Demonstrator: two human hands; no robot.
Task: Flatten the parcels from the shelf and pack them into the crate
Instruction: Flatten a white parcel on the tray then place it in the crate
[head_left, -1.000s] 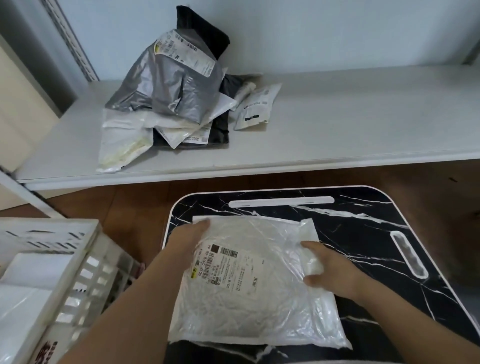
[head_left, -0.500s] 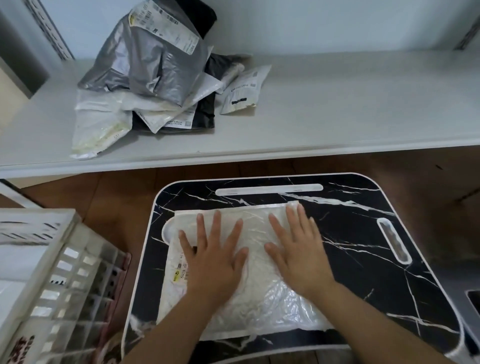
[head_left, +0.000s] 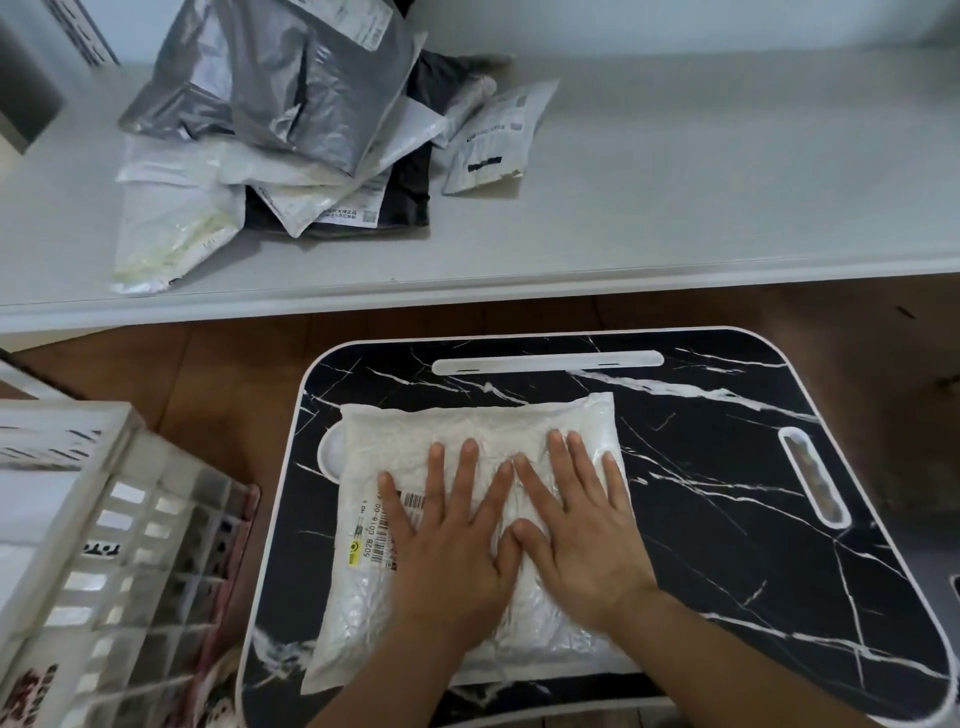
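A white plastic parcel (head_left: 467, 431) with a barcode label lies flat on the black marble-patterned lap table (head_left: 727, 519). My left hand (head_left: 447, 545) and my right hand (head_left: 576, 530) rest palm-down on it, side by side, fingers spread and thumbs touching. Neither hand grips anything. A pile of parcels (head_left: 291, 130), grey, white and black, sits on the white shelf (head_left: 675, 182) at the back left. The white slatted crate (head_left: 78, 519) stands at the left, with something white inside it.
A small white parcel (head_left: 493, 140) lies at the right of the pile. The lap table has a white slot (head_left: 545, 361) along its far edge and an oval handle hole (head_left: 813, 478) at the right. Brown wooden floor (head_left: 218, 374) shows between shelf, crate and table.
A second ago my hands held the parcel's edges; now both lie flat on top of it, closer together. The view has tilted down and nearer to the table.
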